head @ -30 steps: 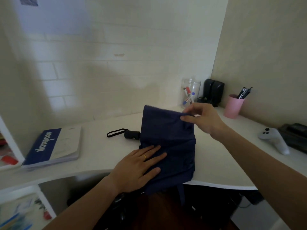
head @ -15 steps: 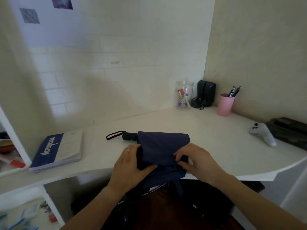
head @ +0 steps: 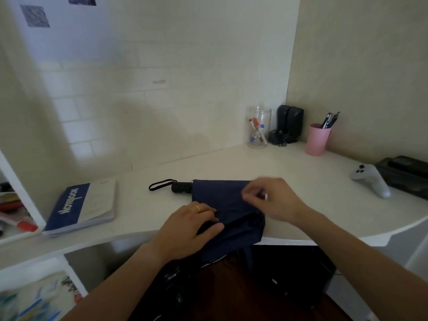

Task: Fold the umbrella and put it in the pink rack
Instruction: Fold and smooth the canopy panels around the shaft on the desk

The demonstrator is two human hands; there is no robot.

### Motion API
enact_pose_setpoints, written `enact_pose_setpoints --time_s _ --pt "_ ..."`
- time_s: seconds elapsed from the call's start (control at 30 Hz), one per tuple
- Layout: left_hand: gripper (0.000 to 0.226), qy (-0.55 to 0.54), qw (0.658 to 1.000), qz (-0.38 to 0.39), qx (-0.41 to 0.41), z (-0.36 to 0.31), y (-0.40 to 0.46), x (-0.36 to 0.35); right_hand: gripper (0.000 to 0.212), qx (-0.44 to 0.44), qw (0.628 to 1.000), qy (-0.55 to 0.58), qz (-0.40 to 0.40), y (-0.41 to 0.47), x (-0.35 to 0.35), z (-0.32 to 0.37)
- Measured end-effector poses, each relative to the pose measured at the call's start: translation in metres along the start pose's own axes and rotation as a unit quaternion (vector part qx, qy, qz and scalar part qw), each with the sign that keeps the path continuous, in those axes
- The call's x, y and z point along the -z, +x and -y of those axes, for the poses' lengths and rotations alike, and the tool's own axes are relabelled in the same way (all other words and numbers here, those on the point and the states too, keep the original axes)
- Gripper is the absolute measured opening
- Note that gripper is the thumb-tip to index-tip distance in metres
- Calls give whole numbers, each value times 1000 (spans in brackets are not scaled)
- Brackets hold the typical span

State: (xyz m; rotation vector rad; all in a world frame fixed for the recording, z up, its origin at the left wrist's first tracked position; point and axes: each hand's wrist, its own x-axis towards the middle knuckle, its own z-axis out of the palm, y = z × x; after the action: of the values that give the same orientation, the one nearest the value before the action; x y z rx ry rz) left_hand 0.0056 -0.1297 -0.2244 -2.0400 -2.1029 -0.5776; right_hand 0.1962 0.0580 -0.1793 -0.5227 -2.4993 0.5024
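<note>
The navy umbrella (head: 228, 205) lies across the front edge of the white tabletop (head: 301, 181), its black handle (head: 181, 187) and wrist strap (head: 161, 184) pointing left, part of its fabric hanging over the edge toward me. My left hand (head: 190, 225) rests on the near left part of the fabric, fingers curled into a fold and the thumb pressing beside them, so that grip holds cloth. My right hand (head: 271, 199) is over the upper right part of the canopy, blurred; its fingers are bent and seem to pinch the fabric, though I cannot tell that grip for sure. A blue notebook (head: 81, 205) lies well to the left. In the far corner stand a clear jar of markers (head: 259, 127), black speakers (head: 289, 122) and a pink cup of pens (head: 317, 139). A white controller (head: 370, 179) lies at right.
</note>
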Motion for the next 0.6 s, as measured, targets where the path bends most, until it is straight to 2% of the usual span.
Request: enact_pose_setpoints --time_s 0.03,0.07,0.13,0.17,0.2,0.27,0.37,0.43,0.5,0.6 --pt "52 -8 1000 7 3 -1 3 1 27 -19 999 -22 -25 14 1 -3" --pt "53 -15 1000 11 6 -1 6 2 41 -51 998 -36 -5 27 2 -6" --pt "54 -28 999 7 13 0 13 2 68 -117 985 -34 118 47 2 -14" --pt "53 -36 999 6 22 1 18 2 74 -131 974 -44 178 53 0 -18" --pt "51 -39 999 6 33 1 24 1 71 -132 966 -60 215 56 -2 -21" --pt "49 -3 999 18 33 3 33 -2 55 -118 966 -59 222 58 -9 -29" --pt "52 131 990 36 -45 0 36 -9 43 -108 963 -54 242 66 -13 -31" --pt "49 174 980 28 -89 -1 33 -11 42 -102 950 -90 280 78 -9 -25" --pt "50 168 980 28 -106 1 32 -13 46 -106 940 -102 307 87 -6 -21" --pt "55 113 988 57 -85 5 32 -15 50 -115 944 -59 302 92 -2 -22"
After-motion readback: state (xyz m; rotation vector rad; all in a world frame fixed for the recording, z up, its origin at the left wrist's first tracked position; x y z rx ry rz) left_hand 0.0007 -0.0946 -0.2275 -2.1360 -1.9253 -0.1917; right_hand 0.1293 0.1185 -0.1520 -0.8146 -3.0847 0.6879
